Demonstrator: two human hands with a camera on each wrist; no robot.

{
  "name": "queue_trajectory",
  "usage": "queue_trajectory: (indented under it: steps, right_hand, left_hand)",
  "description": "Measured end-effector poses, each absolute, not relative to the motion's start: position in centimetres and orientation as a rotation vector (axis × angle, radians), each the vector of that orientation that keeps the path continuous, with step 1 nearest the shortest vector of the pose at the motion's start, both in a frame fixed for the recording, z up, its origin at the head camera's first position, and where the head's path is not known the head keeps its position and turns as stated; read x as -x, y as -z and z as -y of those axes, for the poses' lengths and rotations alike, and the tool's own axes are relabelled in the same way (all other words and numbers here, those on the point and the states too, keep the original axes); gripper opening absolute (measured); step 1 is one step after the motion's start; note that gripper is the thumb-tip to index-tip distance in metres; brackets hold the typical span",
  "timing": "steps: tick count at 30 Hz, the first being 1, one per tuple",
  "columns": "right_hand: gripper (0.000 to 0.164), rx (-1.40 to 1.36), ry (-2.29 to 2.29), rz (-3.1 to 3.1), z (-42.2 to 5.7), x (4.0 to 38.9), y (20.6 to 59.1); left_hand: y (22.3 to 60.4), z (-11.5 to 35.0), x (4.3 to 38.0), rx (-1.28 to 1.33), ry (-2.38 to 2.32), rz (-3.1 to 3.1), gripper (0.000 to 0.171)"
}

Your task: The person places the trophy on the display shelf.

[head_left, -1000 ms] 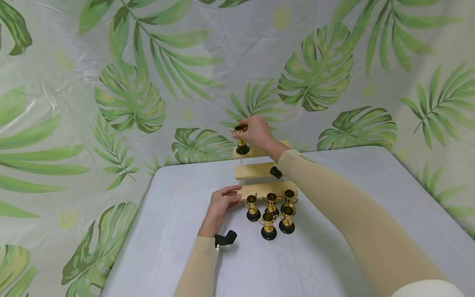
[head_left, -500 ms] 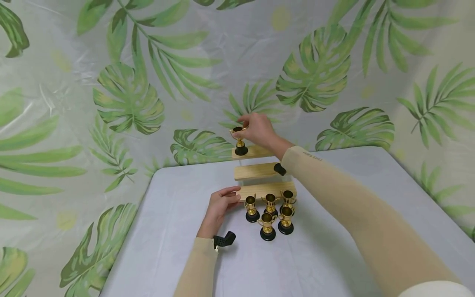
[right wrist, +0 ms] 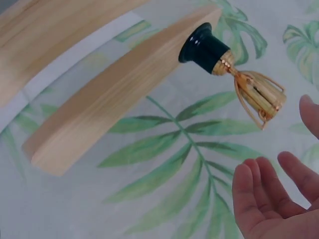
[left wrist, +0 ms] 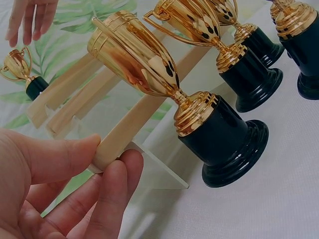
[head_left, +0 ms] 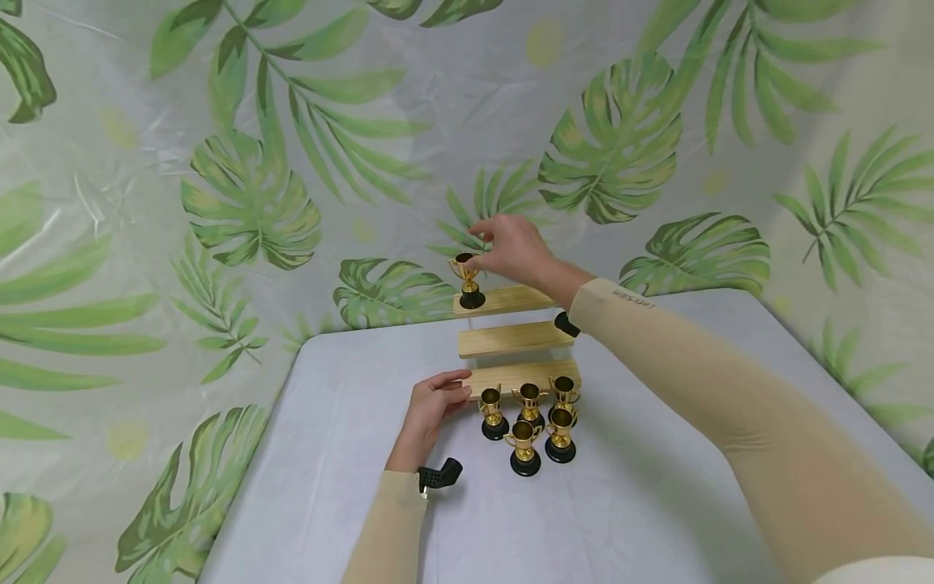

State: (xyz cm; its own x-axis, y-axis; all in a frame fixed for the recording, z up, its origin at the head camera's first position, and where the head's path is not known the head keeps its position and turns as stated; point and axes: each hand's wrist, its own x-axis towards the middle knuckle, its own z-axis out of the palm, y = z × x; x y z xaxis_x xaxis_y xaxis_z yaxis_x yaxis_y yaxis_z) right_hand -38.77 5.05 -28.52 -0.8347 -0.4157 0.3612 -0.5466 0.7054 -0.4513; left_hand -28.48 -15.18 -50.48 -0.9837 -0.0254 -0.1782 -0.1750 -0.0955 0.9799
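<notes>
A small gold trophy cup (head_left: 470,287) on a black base stands upright at the left end of the top board (head_left: 507,300) of a three-step wooden rack. My right hand (head_left: 514,250) is just right of the cup; in the right wrist view that hand (right wrist: 274,199) has its fingers spread apart from the trophy (right wrist: 254,92). With thumb and fingers, my left hand (head_left: 432,404) pinches the left end of the lowest board (head_left: 521,376), seen close up as a pale wooden edge (left wrist: 124,132) in the left wrist view.
Several more trophies (head_left: 524,446) stand in two loose rows on the white-covered table (head_left: 350,389), right in front of the rack. The middle board (head_left: 514,339) bears nothing visible. Clear side panels (left wrist: 159,167) support the boards. A leaf-patterned cloth (head_left: 409,162) hangs behind.
My right hand has let go of the trophy on the top board and drawn back slightly up and to the right. The left hand keeps its hold on the lowest board.
</notes>
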Motion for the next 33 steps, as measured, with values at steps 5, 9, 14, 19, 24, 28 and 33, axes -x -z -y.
queue_trajectory:
  steps: [5,9,14,19,24,28,33]
  right_hand:
    - [0.058,-0.804,-0.784,2.664,-6.2,38.2,28.2]
    - [0.055,-0.828,-0.748,2.634,-7.3,37.7,28.0]
    - [0.054,-0.844,-0.712,2.619,-8.7,36.9,27.7]
    - [0.056,-0.874,-0.675,2.612,-9.9,36.0,27.6]
    - [0.056,-0.925,-0.623,2.592,-10.7,34.8,27.7]
    - [0.056,-0.939,-0.605,2.602,-11.3,33.8,28.2]
    - [0.056,-0.982,-0.562,2.566,-11.9,32.6,29.2]
  left_hand:
    - [50.5,15.2,28.5,0.236,-2.246,-2.037,0.032]
    - [50.4,15.2,28.3,0.234,-2.237,-2.031,0.032]
    - [50.5,15.2,28.2,0.224,-2.245,-2.021,0.034]
    - [50.5,15.2,28.4,0.23,-2.246,-2.015,0.033]
    - [50.5,15.2,28.4,0.239,-2.255,-2.012,0.033]
    - [50.4,15.1,28.4,0.232,-2.253,-2.014,0.034]
    - [50.3,15.1,28.3,0.235,-2.246,-2.021,0.032]
